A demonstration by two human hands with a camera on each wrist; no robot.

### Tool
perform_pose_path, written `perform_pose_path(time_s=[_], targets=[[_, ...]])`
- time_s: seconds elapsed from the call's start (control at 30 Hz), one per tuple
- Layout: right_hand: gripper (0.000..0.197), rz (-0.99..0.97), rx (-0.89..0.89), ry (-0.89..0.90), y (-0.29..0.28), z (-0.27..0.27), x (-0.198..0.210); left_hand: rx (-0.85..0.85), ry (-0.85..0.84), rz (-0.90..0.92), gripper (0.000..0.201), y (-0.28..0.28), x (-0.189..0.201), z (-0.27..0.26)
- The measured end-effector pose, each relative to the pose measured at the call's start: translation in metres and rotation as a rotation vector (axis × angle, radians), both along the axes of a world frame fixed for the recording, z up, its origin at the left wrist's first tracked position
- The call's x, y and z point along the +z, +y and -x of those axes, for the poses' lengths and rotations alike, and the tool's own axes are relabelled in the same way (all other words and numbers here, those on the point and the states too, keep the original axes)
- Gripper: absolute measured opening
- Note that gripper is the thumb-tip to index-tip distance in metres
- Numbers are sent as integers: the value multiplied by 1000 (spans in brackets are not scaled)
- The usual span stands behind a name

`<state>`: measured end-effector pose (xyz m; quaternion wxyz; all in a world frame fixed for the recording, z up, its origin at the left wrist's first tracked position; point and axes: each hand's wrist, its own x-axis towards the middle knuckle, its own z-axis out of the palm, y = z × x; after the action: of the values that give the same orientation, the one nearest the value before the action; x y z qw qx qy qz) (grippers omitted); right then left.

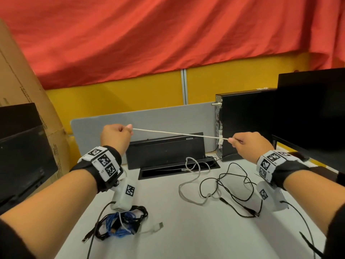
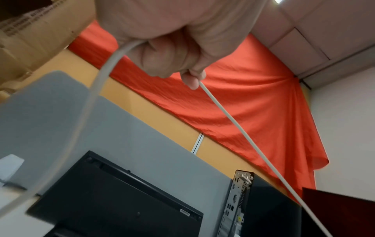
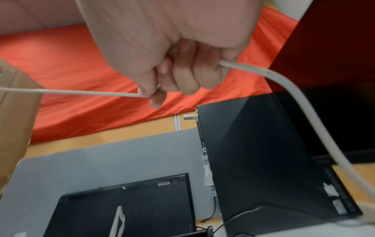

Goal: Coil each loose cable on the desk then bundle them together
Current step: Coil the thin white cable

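A white cable (image 1: 179,134) is stretched taut in the air between both hands, above the desk (image 1: 186,230). My left hand (image 1: 116,136) grips one part of it in a fist, and slack curves down from the fist (image 2: 105,72). My right hand (image 1: 246,142) pinches the other part (image 3: 81,92), with the rest trailing out past the little finger (image 3: 284,83). On the desk lie a loose grey cable (image 1: 190,182), a loose black cable (image 1: 233,189), and a pile of black, blue and white cables (image 1: 121,224) at front left.
A black keyboard (image 1: 166,150) leans against a grey divider (image 1: 149,116) behind a cable slot (image 1: 179,170). A small black computer (image 1: 242,124) and a monitor (image 1: 313,113) stand at right. Another monitor (image 1: 22,150) and a cardboard box (image 1: 24,75) stand at left.
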<state>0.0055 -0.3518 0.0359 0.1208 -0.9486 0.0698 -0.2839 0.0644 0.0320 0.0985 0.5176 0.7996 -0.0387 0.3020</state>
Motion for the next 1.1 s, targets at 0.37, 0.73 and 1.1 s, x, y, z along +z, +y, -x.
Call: perform_pose_path(time_s=[0.37,0.73,1.1], targets=[[33,-223,-176,213,15,-2,11,-135,27,-134,33,-18,-4,18],[57,-344,620,207,150,43,53,-483,139,-255,32,-80,-20,54],[20,-400,48,-117,69,19,18,-524,355,-233,29,-39,-40,44]])
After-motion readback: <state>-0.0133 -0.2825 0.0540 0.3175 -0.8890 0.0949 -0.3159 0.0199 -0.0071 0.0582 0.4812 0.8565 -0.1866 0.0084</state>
